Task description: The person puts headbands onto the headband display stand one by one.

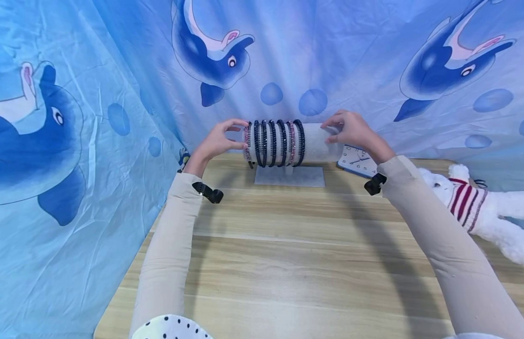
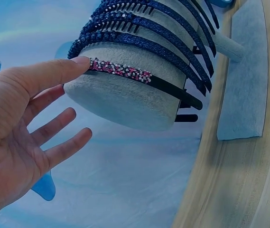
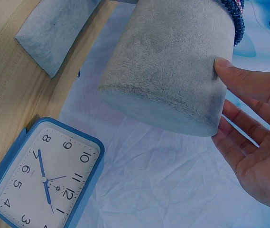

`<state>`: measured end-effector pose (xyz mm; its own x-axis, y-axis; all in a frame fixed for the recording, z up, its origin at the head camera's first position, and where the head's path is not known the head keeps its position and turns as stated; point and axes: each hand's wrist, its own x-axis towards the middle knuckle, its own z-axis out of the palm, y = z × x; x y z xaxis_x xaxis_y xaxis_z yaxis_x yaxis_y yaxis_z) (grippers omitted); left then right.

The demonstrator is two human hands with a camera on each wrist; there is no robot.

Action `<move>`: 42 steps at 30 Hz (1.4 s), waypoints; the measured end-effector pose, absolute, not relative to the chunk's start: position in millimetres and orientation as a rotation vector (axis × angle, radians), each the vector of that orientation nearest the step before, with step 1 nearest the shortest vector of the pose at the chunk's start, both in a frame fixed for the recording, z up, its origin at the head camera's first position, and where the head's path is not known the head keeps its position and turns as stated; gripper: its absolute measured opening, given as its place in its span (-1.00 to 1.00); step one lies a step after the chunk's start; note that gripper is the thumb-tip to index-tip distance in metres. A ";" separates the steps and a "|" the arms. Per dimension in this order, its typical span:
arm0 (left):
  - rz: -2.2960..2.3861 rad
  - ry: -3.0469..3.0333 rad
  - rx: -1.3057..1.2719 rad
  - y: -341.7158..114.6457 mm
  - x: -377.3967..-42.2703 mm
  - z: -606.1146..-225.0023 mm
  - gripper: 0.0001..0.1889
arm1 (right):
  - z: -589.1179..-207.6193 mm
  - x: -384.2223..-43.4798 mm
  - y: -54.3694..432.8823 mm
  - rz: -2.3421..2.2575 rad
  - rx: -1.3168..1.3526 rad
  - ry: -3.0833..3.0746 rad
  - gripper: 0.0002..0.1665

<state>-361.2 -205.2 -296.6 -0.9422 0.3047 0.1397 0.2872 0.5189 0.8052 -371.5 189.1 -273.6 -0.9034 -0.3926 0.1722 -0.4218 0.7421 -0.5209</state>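
Observation:
A pale grey, plush roll-shaped display stand stands at the table's far side, with several headbands around it. Most are dark blue and sparkly; a pink beaded one sits among them. At the left end is another pink beaded headband with black ends, where my left hand holds it between thumb and index finger. Its other fingers spread away from the roll. My right hand grips the roll's bare right end, thumb against the fabric and fingers partly hidden behind.
A blue-framed clock lies right of the stand's flat base. Farther right is a white plush toy in a striped sweater. Dolphin-printed cloth hangs behind and left of the wooden table.

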 end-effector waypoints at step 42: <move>1.446 2.722 0.615 -201.2 -360.8 -303.4 -0.25 | -274.6 -371.0 188.3 0.899 0.673 -2.880 -0.46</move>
<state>-360.8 -201.2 -303.4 -0.9234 0.3383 0.1812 0.3395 0.5000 0.7967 -371.0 188.3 -274.6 -0.9039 -0.3907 0.1739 -0.4202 0.7362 -0.5305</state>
